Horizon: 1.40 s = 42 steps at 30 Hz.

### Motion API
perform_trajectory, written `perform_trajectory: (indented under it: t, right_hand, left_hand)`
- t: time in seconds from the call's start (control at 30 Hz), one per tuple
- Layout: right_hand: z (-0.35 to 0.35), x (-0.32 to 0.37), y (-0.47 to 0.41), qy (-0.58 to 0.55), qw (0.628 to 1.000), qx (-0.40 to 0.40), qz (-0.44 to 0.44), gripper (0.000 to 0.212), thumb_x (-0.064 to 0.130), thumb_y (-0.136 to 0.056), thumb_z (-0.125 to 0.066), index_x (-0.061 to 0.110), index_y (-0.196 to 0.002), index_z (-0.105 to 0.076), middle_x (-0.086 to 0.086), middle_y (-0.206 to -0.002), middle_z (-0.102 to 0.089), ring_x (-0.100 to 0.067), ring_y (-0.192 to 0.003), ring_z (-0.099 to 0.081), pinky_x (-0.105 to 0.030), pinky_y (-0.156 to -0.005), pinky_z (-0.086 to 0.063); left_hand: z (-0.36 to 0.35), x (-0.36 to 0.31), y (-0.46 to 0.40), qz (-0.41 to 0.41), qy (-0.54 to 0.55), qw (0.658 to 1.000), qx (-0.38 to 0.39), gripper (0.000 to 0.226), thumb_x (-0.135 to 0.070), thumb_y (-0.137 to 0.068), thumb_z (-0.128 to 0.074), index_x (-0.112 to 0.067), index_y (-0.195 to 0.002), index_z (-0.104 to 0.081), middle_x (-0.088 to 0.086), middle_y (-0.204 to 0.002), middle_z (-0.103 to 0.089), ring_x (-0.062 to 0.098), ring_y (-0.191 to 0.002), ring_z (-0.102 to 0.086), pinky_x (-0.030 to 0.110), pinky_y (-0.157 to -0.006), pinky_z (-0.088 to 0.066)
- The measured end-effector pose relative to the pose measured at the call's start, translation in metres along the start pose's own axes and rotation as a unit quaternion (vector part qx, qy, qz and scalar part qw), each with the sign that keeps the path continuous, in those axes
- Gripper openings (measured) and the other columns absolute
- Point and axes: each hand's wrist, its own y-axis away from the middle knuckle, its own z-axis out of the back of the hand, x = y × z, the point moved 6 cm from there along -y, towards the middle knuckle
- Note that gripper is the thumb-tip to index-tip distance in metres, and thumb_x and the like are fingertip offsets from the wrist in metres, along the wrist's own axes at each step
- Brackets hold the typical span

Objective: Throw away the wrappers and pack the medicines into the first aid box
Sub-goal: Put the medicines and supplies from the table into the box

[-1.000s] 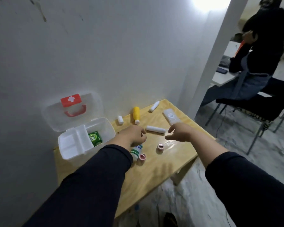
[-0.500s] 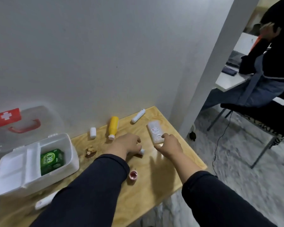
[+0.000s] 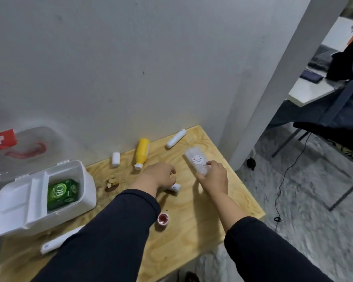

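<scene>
The bench (image 3: pixel 192 216) carries the open first aid box (image 3: pixel 18 210) at its left end, a green carton (image 3: pixel 62 193) inside. The clear packet (image 3: pixel 197 160), long axis running away and leftward, is pinched at its near end by the right hand (image 3: pixel 214 177). A white roll (image 3: pixel 175 187) is mostly hidden under the curled left hand (image 3: pixel 160 177); its grip cannot be judged.

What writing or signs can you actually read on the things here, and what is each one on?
"OB", with smaller blurred text beside it: on the green box inside the first aid box.
White cross on a red label: a sign, no words, on the box's clear lid.
Round sticker on the clear packet at the right hand: print too small to read.
White tube near the left sleeve: blue mark, unreadable.
</scene>
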Motion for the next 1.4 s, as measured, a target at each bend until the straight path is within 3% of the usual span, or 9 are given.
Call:
perform_trajectory:
  t: [0.13, 0.37, 0.6, 0.7, 0.73, 0.83, 1.0, 1.17, 1.4]
  right_hand:
    - [0.024, 0.020, 0.001, -0.039, 0.998, 0.034, 0.044, 0.051, 0.017, -0.077, -0.066, 0.016, -0.127, -0.055, -0.001, -0.131, -0.056, -0.021, -0.122, -0.051, -0.026, -0.086, -0.042]
    - [0.045, 0.111, 0.024, 0.033, 0.978, 0.082, 0.189, 0.053, 0.020, -0.075, -0.072, 0.018, -0.125, -0.059, -0.003, -0.125, -0.063, -0.022, -0.117, -0.057, -0.030, -0.094, -0.048]
    - [0.005, 0.213, 0.076, 0.074, 0.939, 0.129, 0.311, 0.051, 0.014, -0.073, -0.072, 0.016, -0.122, -0.060, -0.007, -0.123, -0.062, -0.026, -0.112, -0.060, -0.039, -0.097, -0.049]
    - [-0.021, 0.241, 0.097, 0.116, 0.917, 0.151, 0.350, 0.052, 0.015, -0.073, -0.071, 0.015, -0.124, -0.060, -0.007, -0.126, -0.061, -0.026, -0.112, -0.059, -0.035, -0.095, -0.048]
    - [-0.031, 0.249, 0.104, 0.134, 0.908, 0.157, 0.364, 0.052, 0.015, -0.073, -0.071, 0.015, -0.124, -0.061, -0.007, -0.126, -0.062, -0.026, -0.111, -0.060, -0.034, -0.094, -0.049]
    - [-0.061, 0.269, 0.121, 0.172, 0.890, 0.171, 0.385, 0.054, 0.018, -0.073, -0.071, 0.015, -0.125, -0.060, -0.008, -0.127, -0.061, -0.025, -0.113, -0.059, -0.032, -0.096, -0.048]
    - [-0.101, 0.292, 0.137, 0.203, 0.874, 0.182, 0.402, 0.053, 0.018, -0.074, -0.071, 0.016, -0.126, -0.060, -0.006, -0.130, -0.059, -0.024, -0.121, -0.054, -0.032, -0.104, -0.045]
    - [-0.143, 0.307, 0.150, 0.221, 0.864, 0.198, 0.406, 0.054, 0.013, -0.078, -0.068, 0.016, -0.130, -0.056, -0.006, -0.135, -0.054, -0.023, -0.124, -0.050, -0.032, -0.103, -0.044]
    - [-0.181, 0.316, 0.148, 0.202, 0.886, 0.178, 0.377, 0.057, -0.012, -0.079, -0.055, 0.010, -0.131, -0.054, -0.009, -0.135, -0.051, -0.023, -0.124, -0.048, -0.029, -0.103, -0.043]
  left_hand:
    - [0.017, 0.003, 0.011, -0.001, 0.002, 1.000, -0.028, 0.042, -0.035, -0.093, -0.047, -0.027, -0.134, -0.055, -0.004, -0.135, -0.058, 0.020, -0.124, -0.054, 0.033, -0.097, -0.046]
    - [0.055, 0.052, 0.056, 0.031, 0.031, 0.996, -0.082, 0.043, -0.037, -0.089, -0.052, -0.027, -0.131, -0.057, -0.003, -0.133, -0.059, 0.023, -0.121, -0.056, 0.037, -0.103, -0.045]
    - [0.068, 0.153, 0.126, 0.106, 0.115, 0.979, -0.133, 0.044, -0.041, -0.089, -0.055, -0.025, -0.130, -0.059, 0.001, -0.136, -0.059, 0.025, -0.122, -0.056, 0.035, -0.103, -0.045]
    - [0.062, 0.194, 0.152, 0.132, 0.130, 0.973, -0.137, 0.034, -0.045, -0.086, -0.050, -0.030, -0.114, -0.060, 0.006, -0.133, -0.060, 0.028, -0.116, -0.058, 0.036, -0.095, -0.047]
    - [0.057, 0.208, 0.161, 0.144, 0.132, 0.972, -0.134, 0.032, -0.047, -0.085, -0.051, -0.031, -0.111, -0.058, 0.006, -0.133, -0.059, 0.028, -0.115, -0.058, 0.038, -0.096, -0.048]
    - [0.039, 0.247, 0.181, 0.172, 0.096, 0.971, -0.132, 0.057, -0.049, -0.088, -0.057, -0.022, -0.138, -0.048, 0.008, -0.143, -0.047, 0.028, -0.129, -0.047, 0.043, -0.105, -0.042]
    - [0.012, 0.288, 0.195, 0.191, 0.062, 0.970, -0.134, 0.086, -0.060, -0.089, -0.050, -0.013, -0.154, -0.018, 0.007, -0.163, -0.011, 0.024, -0.151, -0.009, 0.041, -0.122, -0.014]
    - [-0.011, 0.310, 0.191, 0.181, 0.065, 0.972, -0.132, 0.097, -0.073, -0.087, -0.034, -0.012, -0.155, 0.000, 0.005, -0.165, 0.000, 0.020, -0.152, 0.000, 0.040, -0.124, -0.003]
    - [-0.022, 0.314, 0.187, 0.175, 0.047, 0.968, -0.172, 0.094, -0.073, -0.088, -0.024, -0.013, -0.155, 0.004, 0.005, -0.165, 0.005, 0.018, -0.152, 0.003, 0.036, -0.123, 0.001]
